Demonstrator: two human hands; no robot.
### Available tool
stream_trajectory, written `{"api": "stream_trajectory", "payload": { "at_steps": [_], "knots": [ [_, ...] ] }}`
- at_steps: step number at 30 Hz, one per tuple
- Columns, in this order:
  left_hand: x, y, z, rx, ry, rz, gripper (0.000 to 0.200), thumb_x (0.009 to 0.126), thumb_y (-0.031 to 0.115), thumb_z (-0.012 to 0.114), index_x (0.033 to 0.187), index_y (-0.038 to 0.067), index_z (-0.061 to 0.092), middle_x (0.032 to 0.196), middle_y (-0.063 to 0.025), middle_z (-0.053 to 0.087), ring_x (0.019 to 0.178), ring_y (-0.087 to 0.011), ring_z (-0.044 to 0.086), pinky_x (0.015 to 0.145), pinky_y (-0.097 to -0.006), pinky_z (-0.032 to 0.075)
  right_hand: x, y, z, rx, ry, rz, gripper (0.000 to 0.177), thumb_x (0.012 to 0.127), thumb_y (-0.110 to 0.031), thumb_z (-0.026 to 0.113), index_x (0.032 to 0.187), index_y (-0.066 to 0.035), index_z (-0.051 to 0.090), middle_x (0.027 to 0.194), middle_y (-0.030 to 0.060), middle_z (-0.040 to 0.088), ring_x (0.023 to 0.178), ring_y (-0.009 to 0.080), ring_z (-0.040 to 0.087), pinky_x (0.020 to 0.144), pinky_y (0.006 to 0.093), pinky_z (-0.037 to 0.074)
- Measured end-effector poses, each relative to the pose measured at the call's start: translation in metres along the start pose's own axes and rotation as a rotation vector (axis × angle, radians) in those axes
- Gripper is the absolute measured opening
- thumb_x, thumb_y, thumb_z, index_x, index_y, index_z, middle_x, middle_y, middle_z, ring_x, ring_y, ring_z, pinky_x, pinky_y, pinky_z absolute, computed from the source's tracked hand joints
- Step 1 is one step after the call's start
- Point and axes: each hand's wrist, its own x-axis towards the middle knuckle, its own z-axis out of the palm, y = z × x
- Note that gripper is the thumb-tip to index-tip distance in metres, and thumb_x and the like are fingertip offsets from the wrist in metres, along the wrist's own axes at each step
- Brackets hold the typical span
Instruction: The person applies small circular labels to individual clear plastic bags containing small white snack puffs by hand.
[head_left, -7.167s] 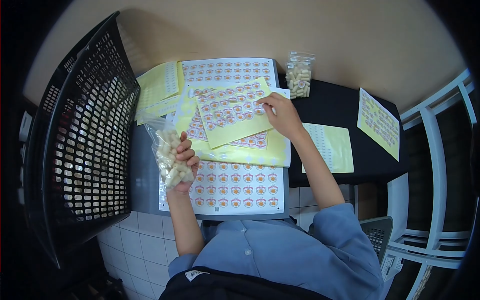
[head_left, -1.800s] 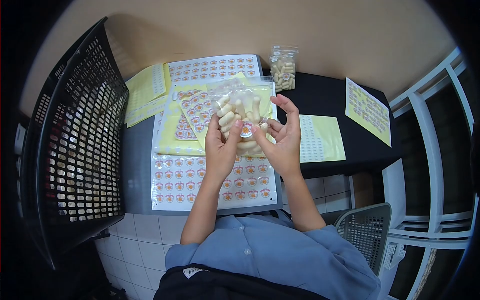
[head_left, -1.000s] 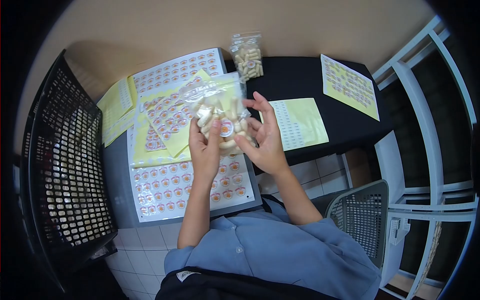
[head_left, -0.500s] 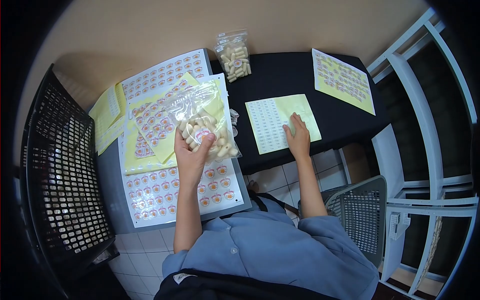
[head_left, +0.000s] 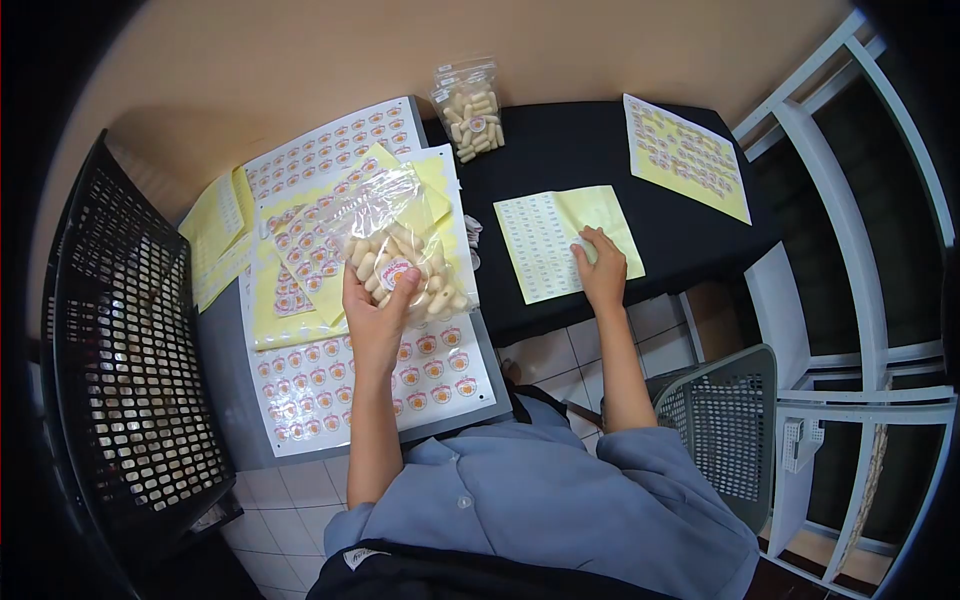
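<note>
My left hand [head_left: 377, 310] grips a clear zip bag [head_left: 430, 285] of pale, short sticks, its thumb over the front beside a round pink-and-white label [head_left: 399, 272]. The bag is held above the sticker sheets. My right hand [head_left: 603, 270] rests on a yellow sheet [head_left: 615, 210] with rows of small printed labels [head_left: 540, 245] on its left half. Its fingers are bent, with the thumb a little apart from them. Whether a small label is at the fingertips I cannot make out.
A second filled bag [head_left: 473, 115] stands against the wall on the black-covered table [head_left: 555, 130]. Sheets of round stickers [head_left: 325, 395] lie under my left hand, another sticker sheet [head_left: 688, 160] at the back right. A black crate [head_left: 140, 330] stands left, a grey basket [head_left: 715, 430] right.
My right hand has curled its fingers and shifted slightly over the yellow sheet. My left hand has moved a little left and tilted the bag slightly.
</note>
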Motion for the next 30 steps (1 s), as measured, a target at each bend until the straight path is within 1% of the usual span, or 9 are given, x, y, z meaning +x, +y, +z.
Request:
{"api": "stream_trajectory", "payload": {
  "at_steps": [4, 9, 13, 16, 18, 21, 23, 26, 30],
  "knots": [
    [-0.001, 0.000, -0.005, 0.072, -0.004, 0.075, 0.046, 0.075, 0.007, 0.061, 0.113, 0.002, 0.035, 0.103, -0.0093, 0.050, 0.090, -0.0137, 0.053, 0.074, -0.0250, 0.048, 0.005, -0.007, -0.006, -0.007, -0.015, -0.007, 0.011, 0.069, -0.007, 0.060, 0.079, -0.003, 0.058, 0.097, 0.0136, 0.058, 0.097, 0.0306, 0.052, 0.082, 0.0346, 0.041],
    [-0.001, -0.002, -0.008, -0.084, -0.085, 0.034, 0.040, 0.082, 0.009, 0.051, 0.116, 0.004, 0.033, 0.101, -0.0063, 0.050, 0.089, -0.0111, 0.052, 0.073, -0.0236, 0.048, 0.010, 0.000, -0.005, 0.155, -0.005, 0.054, 0.008, 0.069, -0.006, 0.060, 0.075, -0.002, 0.057, 0.086, 0.0113, 0.058, 0.080, 0.0275, 0.056, 0.074, 0.0313, 0.043],
    [-0.003, 0.000, -0.010, -0.098, -0.122, 0.023, 0.040, 0.081, 0.006, 0.052, 0.115, 0.003, 0.033, 0.099, -0.0063, 0.050, 0.087, -0.0099, 0.052, 0.071, -0.0223, 0.048, 0.017, -0.030, -0.010, 0.387, 0.210, 0.164, 0.007, 0.073, -0.009, 0.060, 0.076, -0.003, 0.058, 0.094, 0.0105, 0.056, 0.091, 0.0219, 0.052, 0.081, 0.0309, 0.039],
    [-0.005, 0.001, -0.009, -0.077, -0.121, 0.060, 0.038, 0.081, 0.005, 0.051, 0.114, 0.003, 0.033, 0.098, -0.0062, 0.049, 0.088, -0.0101, 0.052, 0.071, -0.0222, 0.048, 0.018, -0.104, -0.023, 0.930, 0.095, 0.184, 0.007, 0.073, -0.007, 0.060, 0.078, -0.002, 0.059, 0.105, 0.0105, 0.051, 0.098, 0.0197, 0.048, 0.086, 0.0315, 0.036],
    [-0.007, 0.004, -0.007, -0.087, -0.132, 0.084, 0.037, 0.081, 0.005, 0.052, 0.113, 0.003, 0.033, 0.098, -0.0062, 0.049, 0.088, -0.0107, 0.052, 0.072, -0.0225, 0.048, 0.009, -0.158, -0.029, 0.965, 0.005, 0.061, 0.008, 0.072, -0.007, 0.061, 0.078, -0.002, 0.060, 0.107, 0.0104, 0.049, 0.102, 0.0191, 0.046, 0.088, 0.0309, 0.034],
    [-0.009, 0.004, -0.007, 0.009, -0.141, 0.172, 0.039, 0.079, 0.004, 0.054, 0.113, 0.002, 0.033, 0.099, -0.0064, 0.048, 0.089, -0.0118, 0.052, 0.072, -0.0236, 0.048, -0.006, -0.214, -0.023, 0.786, -0.072, -0.164, 0.007, 0.068, -0.011, 0.065, 0.074, -0.008, 0.063, 0.123, 0.0152, 0.039, 0.122, 0.0335, 0.023, 0.098, 0.0423, 0.019],
    [-0.013, 0.008, -0.006, -0.013, -0.114, 0.159, 0.045, 0.077, 0.002, 0.057, 0.115, 0.002, 0.033, 0.099, -0.0093, 0.050, 0.089, -0.0143, 0.053, 0.073, -0.0257, 0.047, -0.011, -0.231, -0.013, 0.697, -0.100, -0.202, 0.009, 0.068, -0.014, 0.065, 0.074, -0.008, 0.063, 0.127, 0.0178, 0.033, 0.124, 0.0366, 0.016, 0.099, 0.0449, 0.014],
    [-0.014, 0.009, -0.012, 0.264, -0.104, 0.360, 0.055, 0.072, 0.003, 0.061, 0.119, 0.002, 0.032, 0.097, -0.0160, 0.053, 0.089, -0.0206, 0.055, 0.075, -0.0300, 0.046, -0.016, -0.242, -0.007, 0.685, -0.133, -0.170, 0.009, 0.069, -0.016, 0.065, 0.074, -0.009, 0.063, 0.130, 0.0193, 0.028, 0.125, 0.0383, 0.009, 0.099, 0.0472, 0.009],
    [-0.015, 0.014, -0.018, 0.334, -0.092, 0.414, 0.055, 0.071, 0.004, 0.062, 0.118, 0.002, 0.032, 0.099, -0.0167, 0.052, 0.091, -0.0226, 0.054, 0.075, -0.0312, 0.045, -0.017, -0.245, -0.003, 0.668, -0.157, -0.189, 0.009, 0.069, -0.017, 0.065, 0.074, -0.010, 0.063, 0.131, 0.0192, 0.025, 0.125, 0.0384, 0.004, 0.099, 0.0487, 0.007]
  ]
}}
